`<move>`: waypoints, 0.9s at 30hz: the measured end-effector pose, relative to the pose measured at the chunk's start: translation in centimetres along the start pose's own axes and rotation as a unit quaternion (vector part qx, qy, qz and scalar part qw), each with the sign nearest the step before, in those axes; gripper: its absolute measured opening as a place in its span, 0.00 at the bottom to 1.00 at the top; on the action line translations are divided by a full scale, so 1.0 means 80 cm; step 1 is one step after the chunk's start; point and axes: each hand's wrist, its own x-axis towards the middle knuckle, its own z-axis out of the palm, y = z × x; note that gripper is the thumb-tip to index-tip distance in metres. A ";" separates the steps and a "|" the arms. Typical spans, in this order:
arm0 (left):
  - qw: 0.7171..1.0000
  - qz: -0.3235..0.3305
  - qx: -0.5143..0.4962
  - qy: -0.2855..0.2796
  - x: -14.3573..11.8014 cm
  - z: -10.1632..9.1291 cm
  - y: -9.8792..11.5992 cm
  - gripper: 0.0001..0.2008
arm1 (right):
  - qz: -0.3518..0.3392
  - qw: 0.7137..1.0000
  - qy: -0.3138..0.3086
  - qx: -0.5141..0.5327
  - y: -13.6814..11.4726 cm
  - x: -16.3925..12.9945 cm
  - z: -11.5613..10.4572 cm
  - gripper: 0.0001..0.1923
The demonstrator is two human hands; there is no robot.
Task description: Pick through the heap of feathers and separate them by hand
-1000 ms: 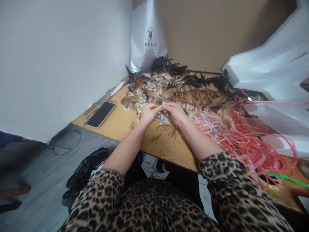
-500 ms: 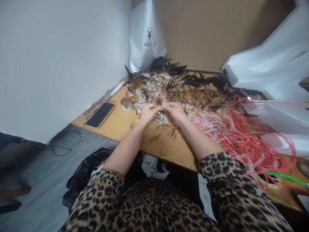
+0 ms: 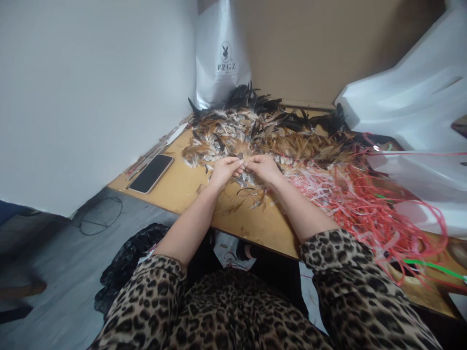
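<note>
A wide heap of brown, white and black feathers (image 3: 262, 131) covers the far half of the wooden table (image 3: 182, 187). My left hand (image 3: 223, 171) and my right hand (image 3: 263, 167) meet fingertip to fingertip at the near edge of the heap. Together they pinch a small bunch of brown feathers (image 3: 245, 154) that fans away from me. Both hands hover just above loose feathers on the tabletop. Leopard-print sleeves cover my upper arms.
A black phone (image 3: 152, 173) lies near the table's left edge, beside thin strips along the wall. Tangled red and pink plastic strings (image 3: 368, 204) spread over the right side. A white PPGZ bag (image 3: 223, 58) stands in the corner; white plastic sheeting (image 3: 412, 107) lies right.
Both hands have shifted very slightly at the same spot, fingertips still together on the feather bunch. Nothing else has moved.
</note>
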 end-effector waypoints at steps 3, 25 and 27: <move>1.000 -0.009 -0.011 0.003 0.001 -0.001 -0.001 0.12 | 0.008 1.000 -0.004 -0.014 0.003 0.002 -0.003 0.15; 0.995 -0.063 -0.076 -0.026 0.003 -0.006 -0.004 0.13 | -0.002 0.995 -0.019 -0.099 -0.006 -0.003 -0.004 0.15; 0.994 -0.066 -0.089 -0.022 0.004 -0.008 -0.004 0.13 | -0.012 0.995 -0.022 -0.097 -0.006 -0.003 -0.003 0.16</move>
